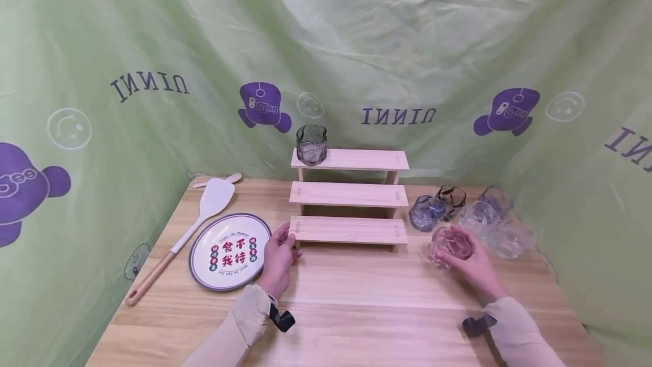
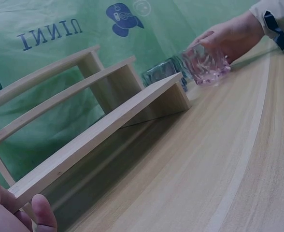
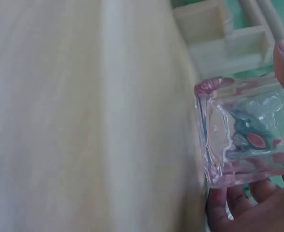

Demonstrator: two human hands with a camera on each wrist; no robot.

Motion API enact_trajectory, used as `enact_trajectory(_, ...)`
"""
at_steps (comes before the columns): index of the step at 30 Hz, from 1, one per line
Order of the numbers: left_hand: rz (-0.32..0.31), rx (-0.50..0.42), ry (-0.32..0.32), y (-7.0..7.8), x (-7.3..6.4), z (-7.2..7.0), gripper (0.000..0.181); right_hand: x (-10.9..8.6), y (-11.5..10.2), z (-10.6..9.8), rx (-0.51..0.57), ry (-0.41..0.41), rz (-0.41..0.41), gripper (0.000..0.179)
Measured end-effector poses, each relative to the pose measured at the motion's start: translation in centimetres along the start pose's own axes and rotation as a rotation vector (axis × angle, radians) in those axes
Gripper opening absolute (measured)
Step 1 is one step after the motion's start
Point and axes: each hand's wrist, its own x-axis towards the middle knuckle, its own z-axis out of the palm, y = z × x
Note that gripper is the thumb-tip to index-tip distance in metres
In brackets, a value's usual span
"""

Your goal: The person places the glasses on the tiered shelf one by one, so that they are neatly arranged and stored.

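Observation:
At the left end of a three-tier wooden step rack (image 1: pixel 351 231), my left hand (image 1: pixel 277 259) grips the edge of the lowest step. In the left wrist view the fingers (image 2: pixel 44 212) curl around that board's corner. My right hand (image 1: pixel 476 268) holds a pinkish clear drinking glass (image 1: pixel 442 251) to the right of the rack, thumb on one side and fingers on the other. Seen in the right wrist view, the glass (image 3: pixel 250 133) has thick wavy walls and lies close over the tabletop. A grey tinted glass (image 1: pixel 312 149) stands on the top step, at its left end.
Behind my right hand cluster a blue glass (image 1: pixel 425 214), a dark glass (image 1: pixel 451 201) and several clear ones (image 1: pixel 511 239). To the left lie a round plate (image 1: pixel 231 279) with red lettering, a white spatula (image 1: pixel 185 237) and a small spoon (image 1: pixel 234 178). Green curtain (image 1: pixel 356 44) surrounds the table.

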Motion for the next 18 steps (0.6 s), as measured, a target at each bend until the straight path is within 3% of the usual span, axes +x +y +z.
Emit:
enact_trajectory(7, 0.003, -0.009, 0.014, 0.0, 0.0, -0.3, 0.045, 1.3, -5.1, 1.3, 0.080, 0.038, -0.084, 0.078)
enact_trajectory(11, 0.003, -0.010, 0.022, 0.1, 0.0, -0.3, 0.045, 3.6, -9.3, 2.5, 0.078, 0.049, -0.143, 0.078)
enact_trajectory(18, -0.003, -0.031, 0.010, -0.1, 0.2, 0.0, 0.045, 8.9, -16.8, 6.2, 0.223, -0.007, -0.210, 0.081)
